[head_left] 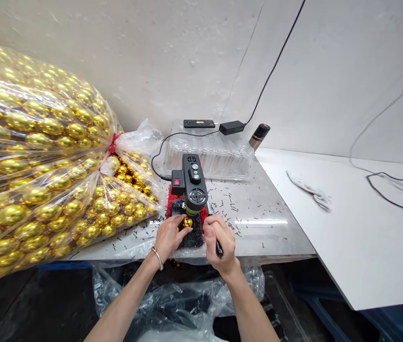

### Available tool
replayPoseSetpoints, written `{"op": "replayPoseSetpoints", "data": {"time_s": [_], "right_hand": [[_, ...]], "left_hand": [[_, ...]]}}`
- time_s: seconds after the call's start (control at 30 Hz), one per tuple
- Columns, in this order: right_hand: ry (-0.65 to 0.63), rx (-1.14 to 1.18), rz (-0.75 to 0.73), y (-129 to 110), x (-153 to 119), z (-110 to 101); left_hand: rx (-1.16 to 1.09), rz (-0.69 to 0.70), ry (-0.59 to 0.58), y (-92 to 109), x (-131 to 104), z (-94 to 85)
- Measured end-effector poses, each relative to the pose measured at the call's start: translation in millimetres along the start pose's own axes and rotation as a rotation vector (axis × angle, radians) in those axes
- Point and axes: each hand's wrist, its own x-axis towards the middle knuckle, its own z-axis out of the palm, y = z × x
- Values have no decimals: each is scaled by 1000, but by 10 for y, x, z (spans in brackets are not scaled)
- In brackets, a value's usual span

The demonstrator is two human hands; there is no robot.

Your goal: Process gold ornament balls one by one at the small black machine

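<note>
One black machine (194, 183) has two bare hands in front of it; the left hand (173, 235) is nearly closed, thumb and fingertips pinched about one gold ball (187, 222), which sits just below the machine's head; the right hand (220, 244) is curled into a fist round one lever (219, 248), at the machine's right side. To the machine's left lies one large bag (33, 156) with gold balls too many to count; behind the machine are a stack of clear trays (208, 154), one remote-like slab (199, 123) and one power adapter (232, 127); behind it to the right leans one can (259, 136), and farther right lies one white glove-like piece (308, 190).

The machine stands on a grey tabletop (258, 206) strewn with dark shavings, thickest near its base; right of that is a white tabletop (347, 242); a pale wall (144, 57) rises behind, and a loose sheet of clear plastic (187, 304) hangs below the front edge.

The balls are round and mirror-glossy; the bag is thin, transparent film, gathered and bound with a red tie (113, 142); the machine's casing is matte, with two round vents and a red switch (176, 182); under it shows a fuzzy red mat (169, 202); the lever has a slim metallic shaft and a smooth black grip; the wall is faintly blotched; the grey tabletop is shiny.
</note>
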Motion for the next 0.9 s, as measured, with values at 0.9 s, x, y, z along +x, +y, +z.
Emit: {"op": "replayPoseSetpoints", "data": {"time_s": [0.9], "right_hand": [[150, -41, -192, 457, -490, 409]], "left_hand": [[93, 43, 57, -66, 20, 74]]}}
